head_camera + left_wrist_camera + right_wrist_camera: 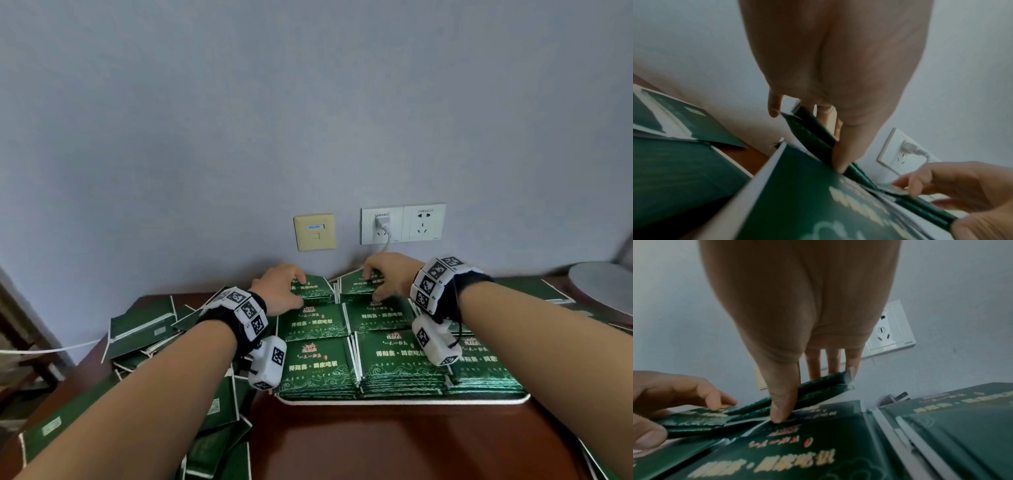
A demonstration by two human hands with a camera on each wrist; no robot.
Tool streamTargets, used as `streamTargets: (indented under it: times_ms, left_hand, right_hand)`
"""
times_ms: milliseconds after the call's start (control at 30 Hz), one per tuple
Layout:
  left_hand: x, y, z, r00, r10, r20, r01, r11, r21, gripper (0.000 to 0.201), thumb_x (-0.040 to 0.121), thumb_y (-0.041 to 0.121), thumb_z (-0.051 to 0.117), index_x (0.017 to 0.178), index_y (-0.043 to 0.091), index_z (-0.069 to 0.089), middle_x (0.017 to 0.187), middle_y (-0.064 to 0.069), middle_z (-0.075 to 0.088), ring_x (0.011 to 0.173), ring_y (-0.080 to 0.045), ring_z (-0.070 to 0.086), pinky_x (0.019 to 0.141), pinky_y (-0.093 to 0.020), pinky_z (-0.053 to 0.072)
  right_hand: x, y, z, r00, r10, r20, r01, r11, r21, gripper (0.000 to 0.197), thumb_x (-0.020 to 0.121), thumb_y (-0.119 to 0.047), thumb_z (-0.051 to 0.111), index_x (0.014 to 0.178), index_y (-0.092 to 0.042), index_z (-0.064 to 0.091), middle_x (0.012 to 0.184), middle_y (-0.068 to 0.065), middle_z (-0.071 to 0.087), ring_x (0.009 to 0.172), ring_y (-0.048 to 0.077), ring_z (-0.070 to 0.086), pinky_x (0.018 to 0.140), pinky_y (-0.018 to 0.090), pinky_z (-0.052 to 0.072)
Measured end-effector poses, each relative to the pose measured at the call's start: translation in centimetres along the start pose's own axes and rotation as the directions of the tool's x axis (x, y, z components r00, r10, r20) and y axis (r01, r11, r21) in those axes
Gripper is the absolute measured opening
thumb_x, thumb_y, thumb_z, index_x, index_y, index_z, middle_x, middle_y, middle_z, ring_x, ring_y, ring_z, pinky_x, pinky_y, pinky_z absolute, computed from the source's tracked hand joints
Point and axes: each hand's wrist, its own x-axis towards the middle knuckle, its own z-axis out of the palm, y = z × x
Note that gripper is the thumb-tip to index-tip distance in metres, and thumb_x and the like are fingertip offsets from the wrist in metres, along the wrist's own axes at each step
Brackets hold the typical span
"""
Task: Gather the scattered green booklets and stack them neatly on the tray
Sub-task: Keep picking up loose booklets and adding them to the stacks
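Most green booklets (394, 356) already lie stacked on the tray (404, 401), the left hand (279, 289) and right hand (390, 274) each grip small bundles at the tray's far side, and many loose booklets (144, 329) still wait left of the tray.

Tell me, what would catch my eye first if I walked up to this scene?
Probably the neat stacks of green booklets filling the white tray on the brown table, with both hands working at the far row. The left hand and right hand each grip a small bundle there. A loose heap of booklets sprawls to the left.
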Motion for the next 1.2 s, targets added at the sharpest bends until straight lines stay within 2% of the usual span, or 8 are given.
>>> streamTargets:
  times_ms: [100, 233, 367, 733, 833, 967, 1100, 1200]
  left_hand:
    - [0.6, -0.5, 0.1, 0.999, 0.047, 0.018, -0.047, 0.999, -0.019, 0.036, 0.078, 0.036, 0.07, 0.11, 0.038, 0.055, 0.125, 0.005, 0.049, 0.121, -0.02, 0.045, 0.105, -0.05, 0.036]
    - [0.8, -0.7, 0.2, 0.998, 0.06, 0.022, -0.06, 0.998, 0.033, 0.022, 0.09, 0.043, 0.056, 0.112, 0.044, 0.061, 0.134, 0.003, 0.047, 0.13, -0.025, 0.037, 0.109, -0.054, 0.031]
    - [0.5, -0.4, 0.8, 0.987, 0.095, 0.13, -0.104, 0.992, 0.069, 0.032, 0.099, 0.039, 0.047, 0.127, 0.032, 0.061, 0.14, -0.004, 0.047, 0.133, -0.027, 0.038, 0.114, -0.042, 0.027]
    - [-0.7, 0.7, 0.4, 0.978, 0.131, 0.163, -0.134, 0.991, 0.007, 0.038, 0.102, 0.026, 0.045, 0.137, 0.017, 0.054, 0.148, -0.002, 0.043, 0.137, -0.017, 0.037, 0.108, -0.023, 0.026]
    - [-1.5, 0.8, -0.1, 0.983, 0.107, 0.15, -0.105, 0.994, -0.022, 0.037, 0.1, 0.029, 0.047, 0.135, 0.021, 0.056, 0.146, -0.001, 0.046, 0.134, -0.017, 0.041, 0.107, -0.025, 0.029]
    - [-4.0, 1.6, -2.3, 0.994, 0.08, 0.075, -0.077, 0.996, -0.037, 0.035, 0.097, 0.027, 0.051, 0.13, 0.02, 0.058, 0.137, -0.003, 0.052, 0.126, -0.019, 0.048, 0.095, -0.022, 0.033]
    - [-7.8, 2.4, -4.7, 0.998, 0.058, 0.0, -0.058, 0.998, -0.028, 0.031, 0.094, 0.025, 0.054, 0.124, 0.021, 0.06, 0.129, -0.005, 0.058, 0.11, -0.021, 0.056, 0.091, -0.027, 0.042]
    - [-11.6, 2.8, -6.1, 0.998, 0.05, -0.024, -0.05, 0.999, -0.001, 0.032, 0.093, 0.026, 0.055, 0.125, 0.02, 0.059, 0.13, -0.006, 0.056, 0.112, -0.023, 0.056, 0.092, -0.028, 0.043]
  right_hand:
    - [0.5, 0.0, 0.5, 1.0, -0.009, 0.029, 0.01, 0.999, -0.041, 0.046, 0.079, -0.03, 0.076, 0.12, -0.02, 0.056, 0.124, 0.003, 0.055, 0.111, 0.022, 0.052, 0.096, 0.033, 0.042]
    - [0.6, -0.1, 0.9, 0.999, -0.024, 0.029, 0.026, 0.997, -0.076, 0.04, 0.087, -0.033, 0.067, 0.125, -0.022, 0.06, 0.132, 0.002, 0.054, 0.118, 0.022, 0.052, 0.102, 0.036, 0.041]
    - [0.4, -0.5, 1.2, 0.993, -0.006, 0.119, 0.014, 0.997, -0.071, 0.044, 0.095, -0.037, 0.055, 0.137, -0.023, 0.052, 0.144, 0.001, 0.048, 0.129, 0.022, 0.046, 0.108, 0.036, 0.033]
    - [-0.4, -1.0, 0.9, 0.98, 0.035, 0.195, -0.017, 0.996, -0.089, 0.05, 0.101, -0.04, 0.041, 0.148, -0.024, 0.037, 0.155, -0.002, 0.032, 0.14, 0.022, 0.034, 0.114, 0.038, 0.023]
    - [-1.2, -1.2, 0.3, 0.992, 0.036, 0.124, -0.03, 0.998, -0.05, 0.048, 0.1, -0.04, 0.045, 0.145, -0.022, 0.042, 0.15, 0.001, 0.041, 0.135, 0.022, 0.04, 0.11, 0.035, 0.028]
    - [-3.7, -2.6, -1.3, 0.995, 0.05, 0.081, -0.048, 0.998, -0.03, 0.049, 0.097, -0.042, 0.05, 0.141, -0.021, 0.046, 0.146, 0.002, 0.045, 0.131, 0.022, 0.045, 0.109, 0.035, 0.031]
    - [-7.1, -5.3, -2.9, 0.998, 0.045, 0.047, -0.043, 0.998, -0.041, 0.047, 0.097, -0.041, 0.051, 0.139, -0.02, 0.048, 0.143, 0.004, 0.048, 0.127, 0.022, 0.048, 0.105, 0.033, 0.035]
    - [-9.7, -8.0, -3.7, 0.999, 0.032, 0.029, -0.031, 0.998, -0.056, 0.046, 0.095, -0.043, 0.052, 0.136, -0.021, 0.051, 0.141, 0.005, 0.05, 0.125, 0.023, 0.05, 0.105, 0.035, 0.038]
